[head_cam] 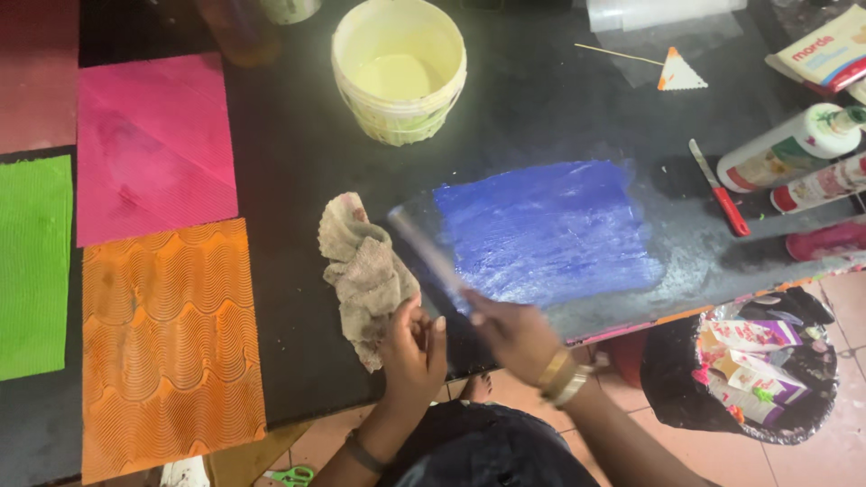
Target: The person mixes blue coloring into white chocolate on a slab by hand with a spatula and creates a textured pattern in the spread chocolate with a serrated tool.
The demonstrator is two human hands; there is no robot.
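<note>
My left hand (412, 350) grips the lower end of a crumpled beige rag (363, 261) that lies on the dark table (298, 162). My right hand (512, 332), with gold bangles on the wrist, holds a long flat pale strip (431, 252). The strip is blurred by motion and slants up to the left, toward the left edge of a wet blue painted patch (546, 230) on the table. The two hands are close together at the table's near edge.
A white bucket (397, 68) stands at the back. Pink (153, 149), orange (171, 343) and green (34, 266) textured sheets lie at the left. Bottles (785, 149) and a red-handled knife (722, 189) are at the right. A black bin bag (749, 370) of rubbish sits on the floor.
</note>
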